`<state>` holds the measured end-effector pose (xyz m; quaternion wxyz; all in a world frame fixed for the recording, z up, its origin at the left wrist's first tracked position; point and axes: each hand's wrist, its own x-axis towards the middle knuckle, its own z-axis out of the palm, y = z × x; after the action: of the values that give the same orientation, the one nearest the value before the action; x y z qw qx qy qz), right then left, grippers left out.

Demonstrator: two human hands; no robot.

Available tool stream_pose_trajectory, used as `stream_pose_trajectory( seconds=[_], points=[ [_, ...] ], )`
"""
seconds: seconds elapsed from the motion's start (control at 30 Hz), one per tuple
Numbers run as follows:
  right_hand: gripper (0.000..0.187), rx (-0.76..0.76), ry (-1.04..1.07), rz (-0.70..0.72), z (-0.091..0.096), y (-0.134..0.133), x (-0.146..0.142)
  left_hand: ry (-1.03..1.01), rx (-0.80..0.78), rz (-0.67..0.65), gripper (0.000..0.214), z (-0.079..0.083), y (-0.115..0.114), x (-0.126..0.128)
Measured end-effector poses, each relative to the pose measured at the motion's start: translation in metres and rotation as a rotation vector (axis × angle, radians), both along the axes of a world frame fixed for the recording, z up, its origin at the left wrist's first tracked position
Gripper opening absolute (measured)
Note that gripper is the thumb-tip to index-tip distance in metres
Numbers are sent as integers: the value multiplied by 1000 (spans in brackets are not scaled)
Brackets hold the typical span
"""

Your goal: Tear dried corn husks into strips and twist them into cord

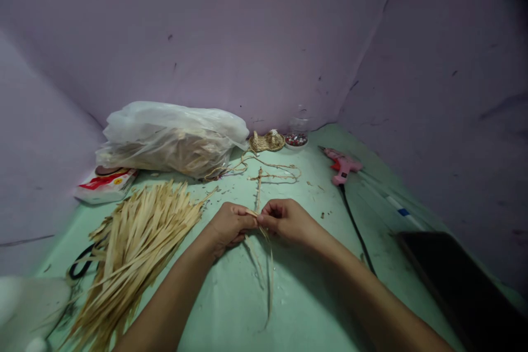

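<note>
My left hand and my right hand meet at the middle of the pale green table. Both are closed in a pinch on a thin braid of dried fiber, which runs away from me between them. Loose strands hang from the fingers toward the near side of the table. The braid's far part lies on the table in a long, loose cord. To the left of my left hand is a large pile of flat, straw-coloured dried strips. The exact crossing of strands is hidden by my fingertips.
A plastic bag of fiber lies against the wall, beside a red-and-white packet. Behind the cord are a woven slipper-shaped piece and a tub of beads. Rightward lie a pink glue gun, glue sticks and a dark flat device.
</note>
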<state>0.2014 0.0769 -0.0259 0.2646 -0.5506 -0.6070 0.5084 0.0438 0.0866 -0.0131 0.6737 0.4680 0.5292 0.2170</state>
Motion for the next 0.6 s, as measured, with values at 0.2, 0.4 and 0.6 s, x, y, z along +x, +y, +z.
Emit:
stream_pose_trajectory(
  seconds=[0.2, 0.4, 0.6],
  points=[
    [5, -132, 178, -35, 0, 2, 3, -3, 0, 31, 17, -1, -1, -1],
    [7, -254, 224, -126, 6, 2, 5, 21, 6, 34, 15, -3, 0, 0],
    [10, -398, 311, -201, 18, -4, -6, 34, 2, 48, 11, -1, 0, 0]
  ],
)
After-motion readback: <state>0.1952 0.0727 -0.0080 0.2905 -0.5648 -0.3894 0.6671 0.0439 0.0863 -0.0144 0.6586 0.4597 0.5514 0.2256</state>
